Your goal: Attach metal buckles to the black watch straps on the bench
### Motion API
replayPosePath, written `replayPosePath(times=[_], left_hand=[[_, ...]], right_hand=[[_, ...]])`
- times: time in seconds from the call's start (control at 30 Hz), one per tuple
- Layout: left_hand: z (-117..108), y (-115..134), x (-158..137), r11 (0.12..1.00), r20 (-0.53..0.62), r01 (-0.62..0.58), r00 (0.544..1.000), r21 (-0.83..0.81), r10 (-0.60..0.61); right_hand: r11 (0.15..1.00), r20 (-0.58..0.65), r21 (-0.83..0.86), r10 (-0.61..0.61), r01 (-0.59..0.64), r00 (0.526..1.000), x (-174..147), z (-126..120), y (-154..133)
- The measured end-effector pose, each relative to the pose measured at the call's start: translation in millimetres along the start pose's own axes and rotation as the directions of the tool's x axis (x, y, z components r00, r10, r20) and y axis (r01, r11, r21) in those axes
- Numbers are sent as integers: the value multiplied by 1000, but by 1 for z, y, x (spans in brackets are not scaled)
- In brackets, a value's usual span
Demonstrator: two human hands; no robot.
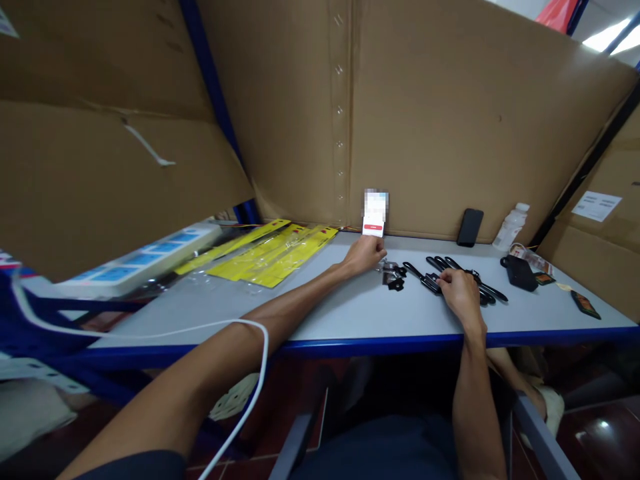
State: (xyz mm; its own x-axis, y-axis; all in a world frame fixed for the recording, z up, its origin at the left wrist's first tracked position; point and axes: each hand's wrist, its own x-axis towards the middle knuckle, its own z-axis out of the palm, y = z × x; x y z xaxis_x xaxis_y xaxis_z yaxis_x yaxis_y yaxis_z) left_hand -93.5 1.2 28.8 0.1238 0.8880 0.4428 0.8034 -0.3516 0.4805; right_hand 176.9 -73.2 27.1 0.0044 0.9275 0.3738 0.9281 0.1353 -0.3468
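Observation:
My left hand (365, 255) is over the table with its fingers curled together, just below a phone with a lit screen (373, 227). Whatever those fingers grip is hidden. Beside its fingertips lies a small cluster of black and metallic parts (393, 275). My right hand (461, 295) is closed in a pinch above a loose pile of slim black handle-like pieces (493, 292). Its fingertips meet near one black piece (423, 277), but I cannot tell whether they hold it.
Yellow cards in clear sleeves (280, 257) and a white power strip (145, 260) lie left. A dark phone (470, 227), a clear bottle (511, 227) and a black case (521, 273) stand right. A white cable (200, 327) crosses my left forearm. Cardboard (440, 120) walls the back.

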Motion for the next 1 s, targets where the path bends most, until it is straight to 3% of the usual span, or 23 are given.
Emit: replayPosePath(times=[0.13, 0.27, 0.4, 0.47, 0.67, 0.8, 1.0], left_hand=[[-5, -9, 5, 992, 19, 27, 999, 125, -30], [-9, -18, 10, 992, 142, -58, 989, 110, 42], [-14, -25, 12, 987, 421, -157, 893, -37, 158], [-16, -27, 12, 981, 496, -158, 847, -114, 194], [-17, -30, 14, 963, 556, -175, 789, -205, 261], [-14, -32, 14, 954, 578, -201, 761, -224, 296], [-12, -34, 14, 954, 585, -187, 757, -235, 292]], right_hand=[[999, 57, -16, 47, -46, 997, 0, -4, -6], [990, -77, 140, 44, -33, 996, -7, -3, 2], [905, -289, 424, 153, -17, 945, -18, -2, 16], [838, -330, 546, 213, 1, 920, -22, -2, 20], [714, -300, 698, 229, 50, 926, -25, -1, 15], [742, -294, 668, 197, 54, 935, -28, 0, 10], [776, -271, 629, 163, 46, 949, -34, 0, 12]])
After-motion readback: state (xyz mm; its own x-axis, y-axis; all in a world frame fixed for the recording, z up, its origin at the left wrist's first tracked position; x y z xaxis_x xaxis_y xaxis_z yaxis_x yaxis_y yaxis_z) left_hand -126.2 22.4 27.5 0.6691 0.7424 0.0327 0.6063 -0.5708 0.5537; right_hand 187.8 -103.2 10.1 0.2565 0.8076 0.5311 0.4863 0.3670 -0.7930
